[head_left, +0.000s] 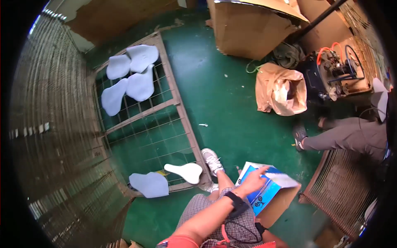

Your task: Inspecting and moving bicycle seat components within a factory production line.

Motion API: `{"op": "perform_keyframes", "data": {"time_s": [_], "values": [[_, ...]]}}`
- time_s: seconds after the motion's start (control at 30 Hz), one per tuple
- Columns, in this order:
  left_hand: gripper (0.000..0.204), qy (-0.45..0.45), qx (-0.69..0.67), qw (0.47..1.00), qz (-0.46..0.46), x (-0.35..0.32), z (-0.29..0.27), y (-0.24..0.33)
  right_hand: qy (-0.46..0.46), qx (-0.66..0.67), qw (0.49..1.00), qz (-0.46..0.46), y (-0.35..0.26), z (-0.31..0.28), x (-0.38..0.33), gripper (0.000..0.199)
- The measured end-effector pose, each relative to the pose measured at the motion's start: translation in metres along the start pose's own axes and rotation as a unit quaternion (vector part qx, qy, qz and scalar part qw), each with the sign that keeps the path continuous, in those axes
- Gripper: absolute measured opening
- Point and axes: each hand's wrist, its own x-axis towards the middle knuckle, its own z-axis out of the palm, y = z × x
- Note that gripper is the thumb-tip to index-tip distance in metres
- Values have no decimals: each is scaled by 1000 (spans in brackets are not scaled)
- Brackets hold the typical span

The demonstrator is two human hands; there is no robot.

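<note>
My left hand (253, 183) reaches across my lap from the lower left, a dark watch (236, 204) on its wrist. Its fingers are stretched out over the blue and white cardboard box (268, 199), which stands tilted beside my right leg. The hand touches or hovers just above the box's upper face; which of the two I cannot tell. My right hand does not show. A white bicycle saddle (188, 172) lies on the near end of the metal rack, left of my shoe. Beside it rests a grey-blue saddle-shaped piece (149, 184).
The low wire-mesh rack (142, 115) carries several more grey-blue pieces (140, 84) at its far end. Upright slatted racks line the left. At the right are a brown paper sack (281, 89), a large carton (248, 31), a machine with hoses (339, 68) and another person's legs (347, 134).
</note>
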Motion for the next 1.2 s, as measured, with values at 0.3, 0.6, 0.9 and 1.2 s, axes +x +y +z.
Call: {"op": "perform_keyframes", "data": {"time_s": [0.3, 0.6, 0.9, 1.2], "values": [[36, 416, -43, 875, -244, -206, -218, -91, -102, 231, 967, 16, -128, -93, 71, 17], [43, 654, -290, 611, -337, -324, -238, -76, -165, 78, 979, -96, -348, -198, 164, 16], [40, 633, -400, 593, -296, -234, -247, -33, -633, -76, 726, -257, -582, -158, 63, 29], [38, 614, -464, 631, -93, -123, -369, 14, -468, -139, 856, -170, -673, -146, 168, 21]]}}
